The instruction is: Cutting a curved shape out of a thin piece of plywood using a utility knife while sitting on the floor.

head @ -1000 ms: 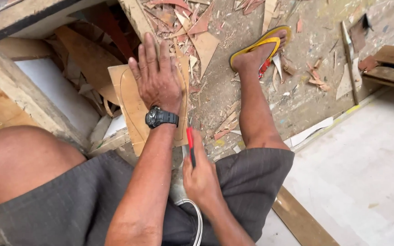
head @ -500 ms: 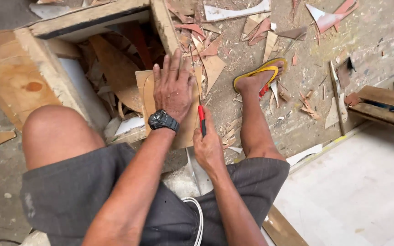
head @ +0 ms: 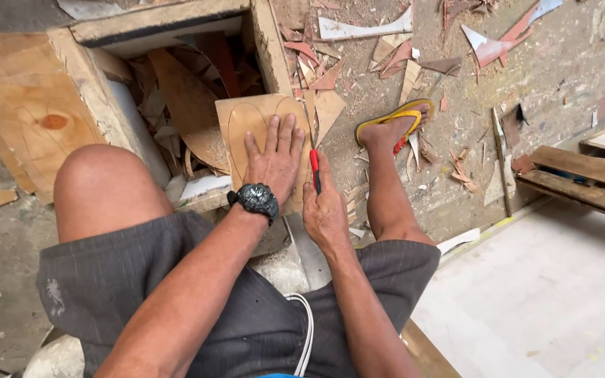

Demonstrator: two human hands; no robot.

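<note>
My left hand lies flat, fingers spread, on a thin plywood sheet marked with curved pencil outlines. A black watch is on that wrist. My right hand grips a small saw with a red handle; its thin blade runs along the sheet's right edge. The sheet rests on the edge of a wooden frame between my knees.
A wooden box frame holds plywood offcuts. A large plywood sheet lies at left. My right foot wears a yellow sandal among wood scraps. Planks and a white board are at right.
The view has shifted, so the box frame and left plywood sheet show more. My left hand stays flat on the sheet; my right hand holds the saw at the sheet's right edge.
</note>
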